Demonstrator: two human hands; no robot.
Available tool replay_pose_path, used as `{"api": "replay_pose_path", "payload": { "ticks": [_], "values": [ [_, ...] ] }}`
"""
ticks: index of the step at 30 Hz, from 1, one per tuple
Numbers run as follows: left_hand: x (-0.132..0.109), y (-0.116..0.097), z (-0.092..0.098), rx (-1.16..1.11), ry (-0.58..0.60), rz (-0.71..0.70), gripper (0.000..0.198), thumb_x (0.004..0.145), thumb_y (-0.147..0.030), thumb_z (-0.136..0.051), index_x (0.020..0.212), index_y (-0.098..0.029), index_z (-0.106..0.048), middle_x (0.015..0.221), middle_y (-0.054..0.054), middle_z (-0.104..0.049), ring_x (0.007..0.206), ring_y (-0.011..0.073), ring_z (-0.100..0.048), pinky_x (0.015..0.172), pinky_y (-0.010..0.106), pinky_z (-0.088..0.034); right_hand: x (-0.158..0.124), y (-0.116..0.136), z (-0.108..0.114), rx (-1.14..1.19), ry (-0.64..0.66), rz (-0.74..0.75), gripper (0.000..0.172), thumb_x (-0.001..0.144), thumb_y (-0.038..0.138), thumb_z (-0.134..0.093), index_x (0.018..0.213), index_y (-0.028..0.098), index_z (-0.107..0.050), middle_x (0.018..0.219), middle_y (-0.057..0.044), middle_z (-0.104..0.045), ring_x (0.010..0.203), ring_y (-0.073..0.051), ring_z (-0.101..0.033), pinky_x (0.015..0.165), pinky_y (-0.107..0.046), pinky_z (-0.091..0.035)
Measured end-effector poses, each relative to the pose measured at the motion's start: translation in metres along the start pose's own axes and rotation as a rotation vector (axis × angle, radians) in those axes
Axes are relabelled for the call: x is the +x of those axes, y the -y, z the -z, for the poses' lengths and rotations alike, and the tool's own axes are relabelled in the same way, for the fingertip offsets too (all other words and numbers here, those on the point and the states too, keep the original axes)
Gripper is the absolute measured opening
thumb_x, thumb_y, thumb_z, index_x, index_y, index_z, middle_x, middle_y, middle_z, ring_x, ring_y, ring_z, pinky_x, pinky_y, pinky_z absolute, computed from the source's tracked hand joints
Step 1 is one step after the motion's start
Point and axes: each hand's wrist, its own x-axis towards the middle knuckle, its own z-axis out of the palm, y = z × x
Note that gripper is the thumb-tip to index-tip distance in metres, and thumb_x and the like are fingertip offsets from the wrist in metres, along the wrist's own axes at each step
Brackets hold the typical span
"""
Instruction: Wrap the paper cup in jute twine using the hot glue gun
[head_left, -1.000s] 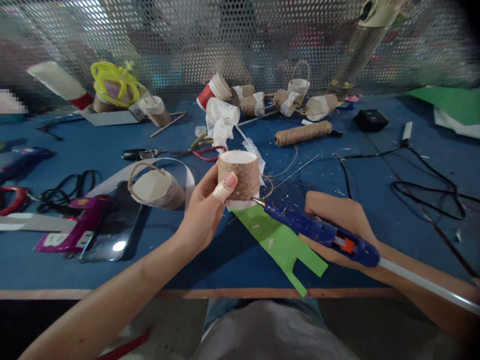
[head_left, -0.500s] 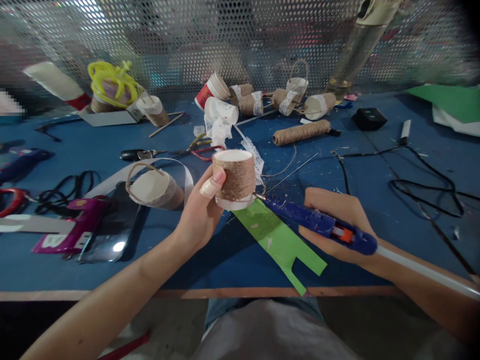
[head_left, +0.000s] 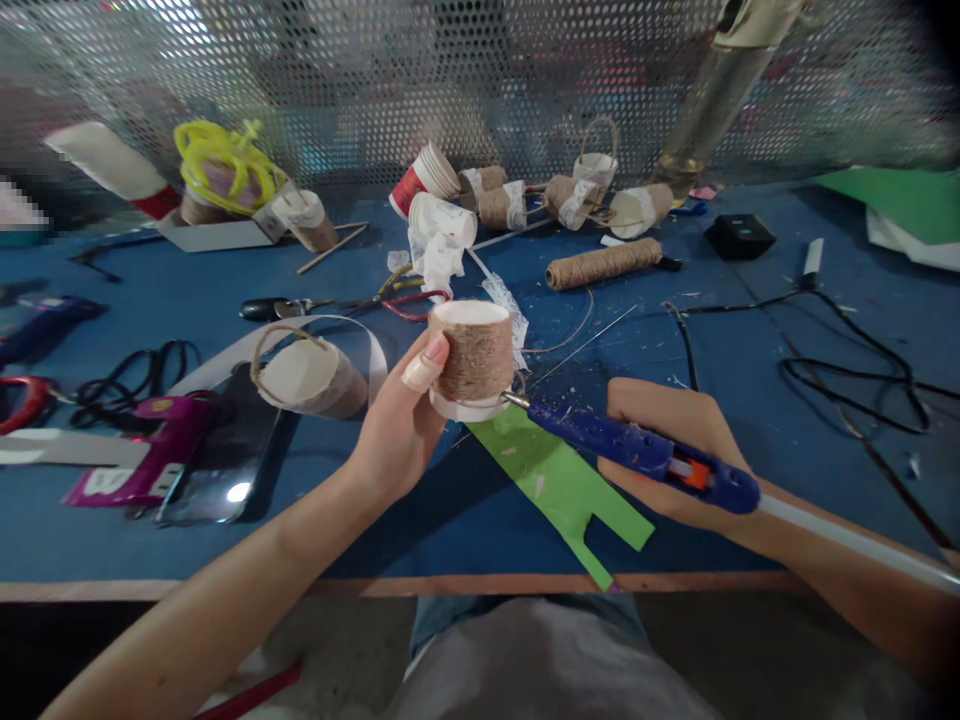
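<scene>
My left hand (head_left: 401, 425) is closed around a small paper cup (head_left: 476, 355) wrapped in brown twine, with a bare white band at its lower end. My right hand (head_left: 667, 440) grips a blue glue gun (head_left: 600, 437) with a clear glue stick (head_left: 855, 540) poking out of its back. The metal nozzle meets the cup's lower right side, where the twine ends. A loop of loose twine hangs close to the nozzle. Below the cup lies a green cut-out strip (head_left: 555, 475).
A twine roll (head_left: 604, 265) and several twine-wrapped cups (head_left: 502, 207) lie at the back. To the left are a handled cup (head_left: 311, 375), a phone (head_left: 232, 450), a purple glue gun (head_left: 154, 455) and red-handled scissors (head_left: 412, 303). A black cable (head_left: 847, 370) curls at the right.
The cup has shifted and turned very slightly to the right in my left hand. The glue gun has moved a little, its nozzle now against the cup's lower edge.
</scene>
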Motion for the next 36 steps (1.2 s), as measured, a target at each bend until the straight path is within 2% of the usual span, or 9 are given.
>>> {"api": "replay_pose_path", "payload": {
  "ticks": [7,12,16,19,20,21,23,29,36],
  "values": [
    [0.000,-0.006,-0.010,-0.018,-0.152,0.044,0.027,0.098,-0.043,-0.062,0.114,-0.027,-0.077,0.124,0.000,-0.076,0.142,0.0281,-0.054,0.109,0.038,-0.054,0.001,0.000,-0.003,0.013,-0.030,-0.051,0.029,0.080,0.007,-0.066,0.071,0.022,-0.043,0.067,0.006,-0.043,0.055,-0.009,-0.041,0.052,-0.025,-0.031],
    [-0.001,-0.011,-0.013,-0.048,-0.082,0.106,0.030,0.096,-0.048,-0.064,0.112,-0.026,-0.077,0.119,-0.001,-0.078,0.129,0.0267,-0.064,0.105,0.039,-0.056,0.003,0.000,-0.001,-0.028,-0.072,-0.166,0.031,0.079,0.006,-0.067,0.067,0.022,-0.042,0.064,0.006,-0.046,0.055,-0.009,-0.046,0.051,-0.026,-0.031],
    [0.000,-0.007,-0.008,-0.046,-0.030,0.092,0.028,0.093,-0.047,-0.070,0.111,-0.028,-0.077,0.118,-0.002,-0.077,0.128,0.0251,-0.065,0.107,0.036,-0.054,0.006,0.005,-0.001,0.083,-0.191,-0.244,0.023,0.085,0.009,-0.064,0.069,0.022,-0.053,0.064,0.005,-0.053,0.054,-0.010,-0.050,0.052,-0.026,-0.040],
    [-0.001,-0.002,-0.005,-0.029,0.037,0.127,0.030,0.092,-0.048,-0.071,0.114,-0.028,-0.077,0.120,-0.001,-0.077,0.128,0.0250,-0.064,0.108,0.035,-0.052,0.006,0.003,-0.008,0.276,-0.305,-0.254,0.016,0.085,0.020,-0.076,0.082,0.024,-0.061,0.087,0.000,-0.070,0.075,-0.017,-0.067,0.067,-0.031,-0.054],
    [-0.002,0.000,-0.005,-0.026,0.062,0.153,0.033,0.092,-0.049,-0.071,0.116,-0.027,-0.077,0.121,0.000,-0.077,0.128,0.0255,-0.065,0.108,0.035,-0.051,0.006,0.001,-0.012,0.335,-0.307,-0.273,0.024,0.081,0.021,-0.083,0.081,0.025,-0.059,0.100,-0.002,-0.073,0.091,-0.021,-0.071,0.076,-0.032,-0.057],
    [-0.002,0.000,-0.006,-0.022,0.087,0.183,0.035,0.092,-0.050,-0.071,0.118,-0.027,-0.076,0.123,0.001,-0.077,0.128,0.0262,-0.065,0.107,0.035,-0.051,0.005,-0.002,-0.015,0.377,-0.304,-0.285,0.030,0.078,0.021,-0.086,0.080,0.025,-0.056,0.110,-0.003,-0.074,0.104,-0.023,-0.071,0.083,-0.034,-0.058],
    [-0.004,0.001,-0.008,-0.012,0.139,0.223,0.040,0.092,-0.050,-0.071,0.122,-0.024,-0.075,0.125,0.004,-0.076,0.128,0.0280,-0.064,0.108,0.037,-0.050,0.004,-0.007,-0.022,0.422,-0.304,-0.327,0.033,0.077,0.024,-0.088,0.081,0.025,-0.056,0.115,-0.004,-0.074,0.113,-0.026,-0.070,0.088,-0.038,-0.059],
    [-0.007,-0.001,-0.017,0.001,0.178,0.289,0.050,0.087,-0.052,-0.076,0.126,-0.021,-0.073,0.125,0.010,-0.076,0.130,0.0339,-0.062,0.111,0.045,-0.048,0.005,-0.012,-0.030,0.478,-0.344,-0.266,0.025,0.077,0.020,-0.088,0.088,0.026,-0.067,0.100,-0.001,-0.077,0.102,-0.024,-0.074,0.082,-0.035,-0.062],
    [-0.006,0.001,-0.016,0.048,0.160,0.265,0.044,0.089,-0.050,-0.074,0.121,-0.021,-0.075,0.120,0.009,-0.077,0.124,0.0335,-0.066,0.105,0.045,-0.051,0.007,-0.007,-0.028,0.406,-0.356,-0.164,0.024,0.080,0.013,-0.085,0.088,0.028,-0.069,0.090,0.002,-0.074,0.099,-0.021,-0.074,0.077,-0.030,-0.058]
  ]
}}
